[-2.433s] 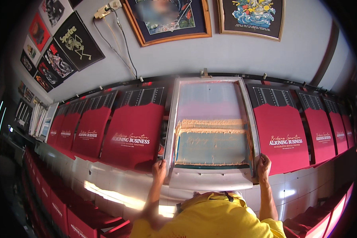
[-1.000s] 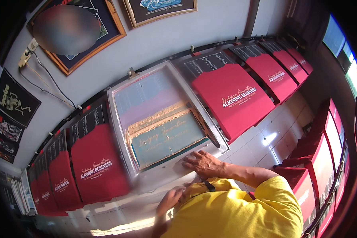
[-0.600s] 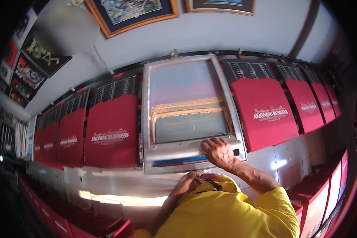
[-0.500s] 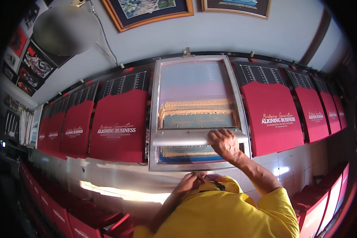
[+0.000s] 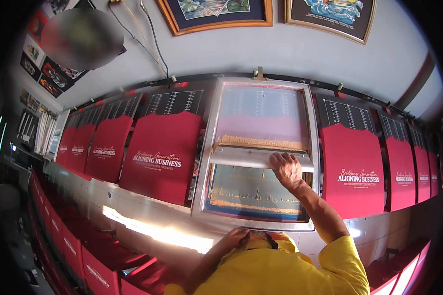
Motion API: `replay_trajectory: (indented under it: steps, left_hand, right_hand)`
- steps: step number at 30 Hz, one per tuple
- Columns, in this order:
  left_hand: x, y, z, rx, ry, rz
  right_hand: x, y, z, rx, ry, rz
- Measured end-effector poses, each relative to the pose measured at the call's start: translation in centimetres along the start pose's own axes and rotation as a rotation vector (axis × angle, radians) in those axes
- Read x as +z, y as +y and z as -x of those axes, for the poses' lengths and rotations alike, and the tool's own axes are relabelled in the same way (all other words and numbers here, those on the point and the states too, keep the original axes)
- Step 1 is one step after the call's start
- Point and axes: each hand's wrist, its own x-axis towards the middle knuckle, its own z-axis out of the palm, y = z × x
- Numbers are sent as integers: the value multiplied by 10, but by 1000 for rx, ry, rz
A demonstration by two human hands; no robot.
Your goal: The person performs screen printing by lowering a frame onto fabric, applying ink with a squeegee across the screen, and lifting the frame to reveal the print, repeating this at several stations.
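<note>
A silver metal-framed printing screen (image 5: pixel 206 162) lies over one of the boards on the long row. Across its mesh sits a pale squeegee (image 5: pixel 248 157), with peach-coloured ink (image 5: pixel 261 143) banked along the far side. My right hand (image 5: pixel 287 169) is wrapped over the right part of the squeegee. On the near side the mesh (image 5: pixel 251 184) shows a teal area with streaks of ink and another ink line near the frame's lower edge. My left hand (image 5: pixel 237 237) is curled close to my yellow shirt, just short of the frame; what its fingers hold, if anything, is hidden.
Dark red shirts (image 5: pixel 165 140) with printed lettering lie on black boards left of the screen, and more red shirts (image 5: pixel 352 152) to its right. A metal clamp (image 5: pixel 260 73) stands at the screen's far edge. Behind me to the left are stacked red shirts (image 5: pixel 98 265).
The squeegee in my right hand has moved away from me along the screen, baring more of the mesh on the near side. The view has shifted; my left hand stays by my shirt.
</note>
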Motion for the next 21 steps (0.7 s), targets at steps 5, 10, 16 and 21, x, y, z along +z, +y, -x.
replay_trajectory:
  steps: [5,10,16,21]
  left_hand:
    - [-15,-17,-11,6,-5,-3]
    - [-15,-7,-6,-37,5,-19]
    - [-25,-24,-24,373,-14,-642]
    - [-24,-14,-17,207,-109,-363]
  right_hand:
    - [-12,-4,4,-34,-28,-59]
    - [-21,0,-6,7,31,-8]
    - [-6,11,-9,80,-125,-19]
    - [-34,25,-73,283,-465,-106]
